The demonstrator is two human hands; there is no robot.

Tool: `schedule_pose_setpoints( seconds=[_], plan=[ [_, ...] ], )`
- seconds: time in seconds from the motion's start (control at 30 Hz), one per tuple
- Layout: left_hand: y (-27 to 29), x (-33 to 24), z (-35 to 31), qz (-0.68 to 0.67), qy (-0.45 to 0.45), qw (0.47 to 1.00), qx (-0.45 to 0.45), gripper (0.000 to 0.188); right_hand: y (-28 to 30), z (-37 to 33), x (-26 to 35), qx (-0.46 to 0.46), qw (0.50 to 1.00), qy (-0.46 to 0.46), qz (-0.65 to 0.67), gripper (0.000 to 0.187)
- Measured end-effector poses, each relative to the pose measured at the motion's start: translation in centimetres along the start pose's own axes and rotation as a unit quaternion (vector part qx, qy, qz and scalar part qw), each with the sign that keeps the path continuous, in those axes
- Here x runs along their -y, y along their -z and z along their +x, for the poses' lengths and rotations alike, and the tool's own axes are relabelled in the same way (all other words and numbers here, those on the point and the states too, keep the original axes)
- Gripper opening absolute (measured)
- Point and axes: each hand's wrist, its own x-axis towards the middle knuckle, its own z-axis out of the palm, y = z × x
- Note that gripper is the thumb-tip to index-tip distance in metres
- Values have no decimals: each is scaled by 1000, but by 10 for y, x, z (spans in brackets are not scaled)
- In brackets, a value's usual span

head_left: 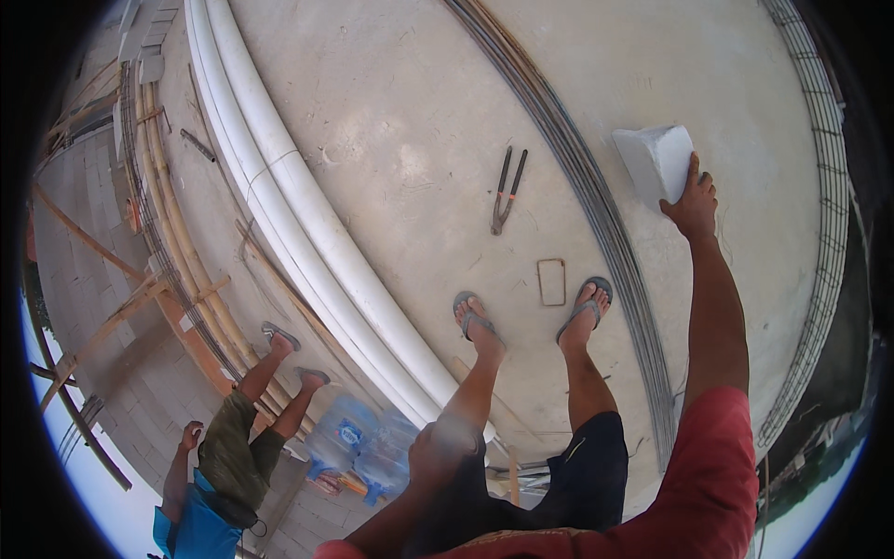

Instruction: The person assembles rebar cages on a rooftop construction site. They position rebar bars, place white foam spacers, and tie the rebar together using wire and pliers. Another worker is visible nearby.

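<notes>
The outstretched right hand [694,207] grips a white block [656,160] (I can't tell if the left hand [440,456] grips).

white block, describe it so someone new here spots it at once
Find the long bundle of dark rods curving down the concrete floor. Just right of it, at the end of a red-sleeved arm, the right hand grips the white block at its lower right. It is short, chunky and flat-faced, unlike the long round white pipes further left.
</notes>
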Motion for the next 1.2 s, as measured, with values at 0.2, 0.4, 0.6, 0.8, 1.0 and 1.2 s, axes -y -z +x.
schedule_pose_setpoints(
  seconds=[0.2, 0.4, 0.6, 0.8, 1.0, 1.2],
  plan=[
    [-9, 24, -1, -69, 83, 992, 66, 61, 42, -31, 70, 43, 998, 10, 35, 104],
    [-14, 51, -12, -25, 42, 999, -9, 57, 44, -119, 177, 68, 959, 250, 111, 105],
    [-31, 71, -21, -60, 73, 996, 9, 63, 3, -167, 339, 53, 887, 459, 8, 101],
    [-23, 82, -22, -126, 90, 988, 26, 59, -64, -185, 390, 38, 854, 503, -128, 97],
    [-19, 84, -27, -132, 86, 987, -27, 53, -41, -197, 394, 43, 840, 501, -202, 94],
    [-29, 76, -46, -147, 100, 980, -85, 48, 47, -248, 324, 230, 879, 406, -95, 74]
  ],
)
